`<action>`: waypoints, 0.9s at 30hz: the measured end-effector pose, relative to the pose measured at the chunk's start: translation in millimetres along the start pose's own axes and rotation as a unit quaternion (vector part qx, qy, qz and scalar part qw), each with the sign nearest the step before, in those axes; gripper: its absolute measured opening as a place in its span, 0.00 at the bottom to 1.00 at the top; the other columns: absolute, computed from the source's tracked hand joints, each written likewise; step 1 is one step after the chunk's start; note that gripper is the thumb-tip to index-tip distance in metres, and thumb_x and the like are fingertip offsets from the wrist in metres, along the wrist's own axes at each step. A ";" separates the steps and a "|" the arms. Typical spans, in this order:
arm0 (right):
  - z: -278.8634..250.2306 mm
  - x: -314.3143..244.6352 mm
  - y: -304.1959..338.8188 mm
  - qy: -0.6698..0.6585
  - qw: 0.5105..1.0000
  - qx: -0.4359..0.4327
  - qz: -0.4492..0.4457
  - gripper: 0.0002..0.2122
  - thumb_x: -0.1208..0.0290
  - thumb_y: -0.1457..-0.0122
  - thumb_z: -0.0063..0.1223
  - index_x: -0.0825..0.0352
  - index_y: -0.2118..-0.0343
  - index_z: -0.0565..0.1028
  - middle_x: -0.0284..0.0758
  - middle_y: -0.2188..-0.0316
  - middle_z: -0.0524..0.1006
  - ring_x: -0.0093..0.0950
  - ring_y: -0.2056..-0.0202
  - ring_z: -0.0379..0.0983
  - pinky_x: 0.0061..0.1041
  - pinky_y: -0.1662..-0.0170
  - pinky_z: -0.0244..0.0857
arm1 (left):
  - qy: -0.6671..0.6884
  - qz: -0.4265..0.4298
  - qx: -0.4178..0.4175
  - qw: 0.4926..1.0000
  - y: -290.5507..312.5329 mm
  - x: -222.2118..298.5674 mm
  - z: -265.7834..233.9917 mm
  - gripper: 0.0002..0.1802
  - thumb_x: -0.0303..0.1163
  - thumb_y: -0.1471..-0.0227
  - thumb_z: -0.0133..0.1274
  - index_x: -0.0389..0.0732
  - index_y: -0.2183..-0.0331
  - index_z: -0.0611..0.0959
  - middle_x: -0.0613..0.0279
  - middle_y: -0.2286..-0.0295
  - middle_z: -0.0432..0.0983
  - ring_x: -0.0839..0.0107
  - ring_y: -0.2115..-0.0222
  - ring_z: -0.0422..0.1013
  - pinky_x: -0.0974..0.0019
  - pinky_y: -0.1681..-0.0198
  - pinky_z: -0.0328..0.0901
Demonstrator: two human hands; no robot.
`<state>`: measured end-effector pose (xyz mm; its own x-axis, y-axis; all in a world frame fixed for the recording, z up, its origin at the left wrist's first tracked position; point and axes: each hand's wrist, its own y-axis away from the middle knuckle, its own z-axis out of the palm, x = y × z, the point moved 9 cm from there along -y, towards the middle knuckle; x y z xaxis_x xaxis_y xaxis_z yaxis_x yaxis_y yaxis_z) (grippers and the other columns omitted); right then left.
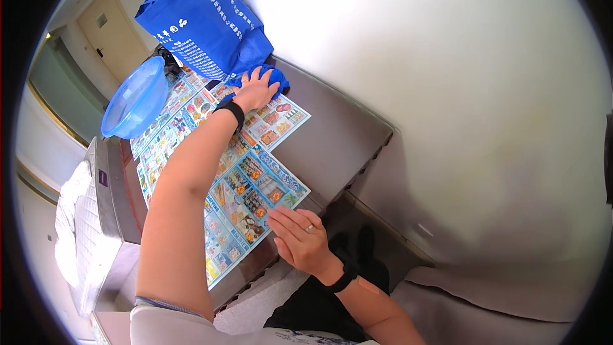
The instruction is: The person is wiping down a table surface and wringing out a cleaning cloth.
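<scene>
My left hand (pixel 255 92) reaches forward and presses down on a bunched blue cloth (pixel 278 77), its fingers bent over it. The cloth lies on printed flyers (pixel 258 182) that cover part of a dark brown table. Part of the cloth is hidden under my palm. Nearer to me, my right hand (pixel 301 237) hovers at the table's front edge by the corner of a flyer. Nothing is in it, and its fingers are stretched out side by side. One finger wears a ring.
A large blue shopping bag (pixel 207 22) stands at the table's far end against the white wall. Left of it, a translucent blue basin (pixel 135 99) rests tilted near a black plastic bag (pixel 169 62). A bed with a white mattress (pixel 96 236) stands at left.
</scene>
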<state>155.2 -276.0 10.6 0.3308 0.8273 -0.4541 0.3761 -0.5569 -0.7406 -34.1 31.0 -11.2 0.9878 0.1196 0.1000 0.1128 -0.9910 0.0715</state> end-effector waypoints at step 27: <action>-1.0 -5.8 2.7 0.017 1.000 0.021 -0.010 0.13 0.70 0.46 0.48 0.67 0.59 0.73 0.34 0.55 0.73 0.28 0.50 0.66 0.32 0.47 0.55 | 0.008 0.402 0.014 0.916 165.2 236.4 14.2 0.28 0.48 0.47 0.45 0.54 0.45 0.63 0.52 0.43 0.51 0.43 0.43 0.45 0.31 0.50 0.49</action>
<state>155.2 -282.4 11.7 0.3521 0.8353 -0.4222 0.3475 -0.5356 -0.7697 219.6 -105.2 10.2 0.7513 -0.6481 0.1245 -0.6467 -0.7606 -0.0570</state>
